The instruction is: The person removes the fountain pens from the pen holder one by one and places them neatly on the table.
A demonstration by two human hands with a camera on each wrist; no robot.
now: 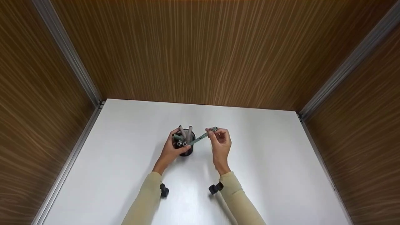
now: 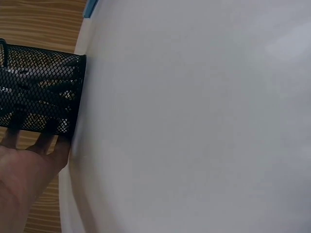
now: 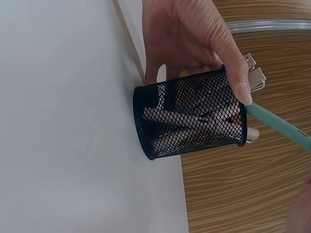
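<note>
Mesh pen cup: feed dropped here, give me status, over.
Left hand grips mesh pen cup. Right hand pinches green pen, tip at the rim. Pens crowd the cup.

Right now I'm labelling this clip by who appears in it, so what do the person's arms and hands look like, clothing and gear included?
Both arms wear long beige sleeves ending at the wrists. The left hand and right hand are bare, with no gloves, rings or watch visible. A small black device sits under the left wrist and another under the right wrist.
</note>
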